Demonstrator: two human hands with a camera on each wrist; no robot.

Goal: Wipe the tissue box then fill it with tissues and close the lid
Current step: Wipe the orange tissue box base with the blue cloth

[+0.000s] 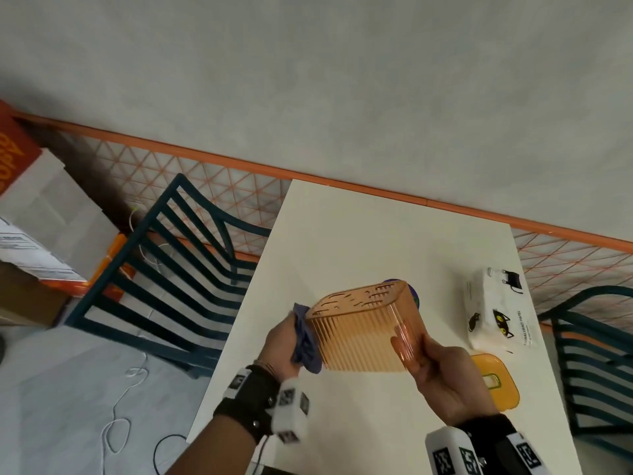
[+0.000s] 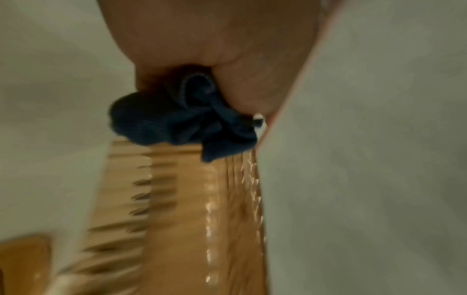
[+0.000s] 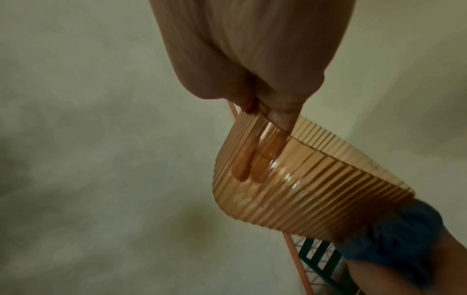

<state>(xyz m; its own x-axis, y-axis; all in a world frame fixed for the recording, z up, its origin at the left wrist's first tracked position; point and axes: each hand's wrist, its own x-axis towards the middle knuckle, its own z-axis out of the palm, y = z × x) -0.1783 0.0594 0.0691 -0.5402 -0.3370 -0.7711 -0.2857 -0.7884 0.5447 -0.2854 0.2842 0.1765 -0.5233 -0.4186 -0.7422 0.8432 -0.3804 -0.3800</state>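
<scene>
A clear orange ribbed tissue box (image 1: pixel 366 329) (image 3: pixel 298 185) (image 2: pixel 192 209) is held in the air over the white table (image 1: pixel 359 228), tipped on its side. My right hand (image 1: pixel 442 378) grips its right end, with fingers (image 3: pixel 255 161) inside seen through the wall. My left hand (image 1: pixel 282 341) holds a bunched blue cloth (image 1: pixel 306 341) (image 2: pixel 182 121) (image 3: pixel 394 229) against the box's left end. The orange lid (image 1: pixel 495 382) lies on the table behind my right hand. A white tissue pack (image 1: pixel 498 310) with black cats lies at the right.
A purple object (image 1: pixel 412 291) peeks from behind the box. Dark green slatted chairs stand at the left (image 1: pixel 178 269) and right (image 1: pixel 596 358) of the table. Cardboard boxes (image 1: pixel 44 214) and a white cable (image 1: pixel 120 399) lie on the floor at the left.
</scene>
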